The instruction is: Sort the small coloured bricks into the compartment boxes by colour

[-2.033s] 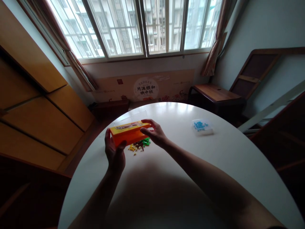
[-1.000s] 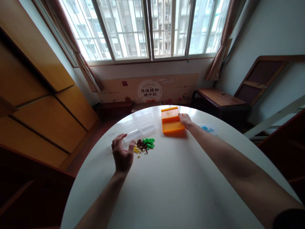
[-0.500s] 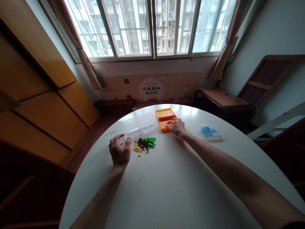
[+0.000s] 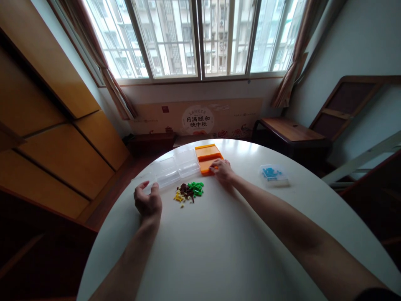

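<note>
My left hand (image 4: 148,200) is at the left, its thumb and fingers apart and curved near the front left end of some clear plastic boxes (image 4: 164,171). Whether its fingertips touch the plastic I cannot tell. My right hand (image 4: 223,170) has its fingers bent over the front right corner of an open orange plastic box (image 4: 206,157), gripping it. The orange box stands right against the clear ones, forming a row. Between my hands, on the near side, lies a pile of small building bricks: green (image 4: 196,189), brown (image 4: 186,190) and yellow (image 4: 178,197).
A clear box with blue pieces (image 4: 272,173) sits to the right on the round white table (image 4: 200,251). Beyond the table are a wooden stool-like piece (image 4: 291,128), a printed panel (image 4: 225,110) and a window. Wooden cabinets (image 4: 59,146) line the left.
The orange box and the clear boxes have slid left together. Both my hands have moved left with them. The loose bricks look almost unmoved.
</note>
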A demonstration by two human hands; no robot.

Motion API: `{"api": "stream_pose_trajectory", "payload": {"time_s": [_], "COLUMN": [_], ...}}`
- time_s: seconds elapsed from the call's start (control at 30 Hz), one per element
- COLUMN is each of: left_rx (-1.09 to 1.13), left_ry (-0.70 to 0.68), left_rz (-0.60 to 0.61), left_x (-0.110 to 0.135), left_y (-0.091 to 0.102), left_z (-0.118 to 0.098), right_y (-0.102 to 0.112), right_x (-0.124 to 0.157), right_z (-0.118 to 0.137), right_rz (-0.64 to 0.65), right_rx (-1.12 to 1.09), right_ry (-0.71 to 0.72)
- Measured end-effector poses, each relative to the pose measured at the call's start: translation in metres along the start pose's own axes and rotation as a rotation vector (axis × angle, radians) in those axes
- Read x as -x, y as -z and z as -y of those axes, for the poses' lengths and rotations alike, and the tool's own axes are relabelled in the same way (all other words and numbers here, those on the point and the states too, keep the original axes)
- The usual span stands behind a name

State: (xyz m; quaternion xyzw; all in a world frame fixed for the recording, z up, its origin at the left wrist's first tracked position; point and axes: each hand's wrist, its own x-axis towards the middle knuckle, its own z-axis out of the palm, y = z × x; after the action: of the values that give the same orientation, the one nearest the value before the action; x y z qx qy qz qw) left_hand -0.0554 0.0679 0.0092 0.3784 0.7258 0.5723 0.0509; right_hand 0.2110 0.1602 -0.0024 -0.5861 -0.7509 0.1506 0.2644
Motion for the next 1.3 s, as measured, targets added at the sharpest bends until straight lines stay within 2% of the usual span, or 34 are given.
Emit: {"api": "stream_pose_trajectory", "payload": {"time_s": [0.17,0.27,0.37,0.43,0.53,0.67,0.73,0.83,0.9,0.97,1.07,1.13,1.23,1.3], "left_rx": [-0.019,-0.028,-0.03,-0.033,-0.026,-0.011,-0.013,-0.023,-0.006,0.038,0.106,0.127,0.138,0.118], "left_ry": [-0.004,-0.003,-0.003,0.0,-0.013,-0.045,-0.039,-0.096,-0.2,-0.33,-0.542,-0.692,-0.898,-0.989], "left_rz": [0.011,0.031,0.039,0.054,0.099,0.141,0.145,0.131,0.129,0.156,0.282,0.429,0.685,0.808], "left_x": [0.0,0.0,0.0,0.0,0.003,0.007,0.009,0.013,0.018,0.027,0.045,0.059,0.078,0.086], "left_y": [0.001,0.001,0.0,0.0,-0.002,-0.005,-0.006,-0.005,-0.004,-0.002,0.003,0.009,0.016,0.018], "left_z": [0.002,0.005,0.007,0.007,0.005,0.003,0.001,-0.003,-0.007,-0.013,-0.026,-0.036,-0.045,-0.046], "right_y": [-0.004,-0.003,0.008,0.025,0.062,0.118,0.14,0.156,0.159,0.156,0.147,0.136,0.113,0.094], "right_x": [0.005,0.017,0.034,0.046,0.064,0.084,0.095,0.109,0.115,0.119,0.121,0.121,0.122,0.125], "right_z": [0.007,0.011,0.009,0.001,-0.028,-0.09,-0.12,-0.152,-0.16,-0.154,-0.124,-0.091,-0.034,-0.002], "right_rz": [0.032,-0.005,-0.074,-0.07,0.0,0.088,0.134,0.201,0.188,0.15,0.129,0.148,0.304,0.358], "right_rx": [-0.053,-0.076,-0.074,-0.015,0.136,0.302,0.362,0.36,0.318,0.249,0.064,-0.087,-0.314,-0.42], "right_ry": [0.11,0.15,0.225,0.291,0.279,0.079,-0.047,-0.155,-0.175,-0.165,-0.084,-0.001,0.177,0.308]}}
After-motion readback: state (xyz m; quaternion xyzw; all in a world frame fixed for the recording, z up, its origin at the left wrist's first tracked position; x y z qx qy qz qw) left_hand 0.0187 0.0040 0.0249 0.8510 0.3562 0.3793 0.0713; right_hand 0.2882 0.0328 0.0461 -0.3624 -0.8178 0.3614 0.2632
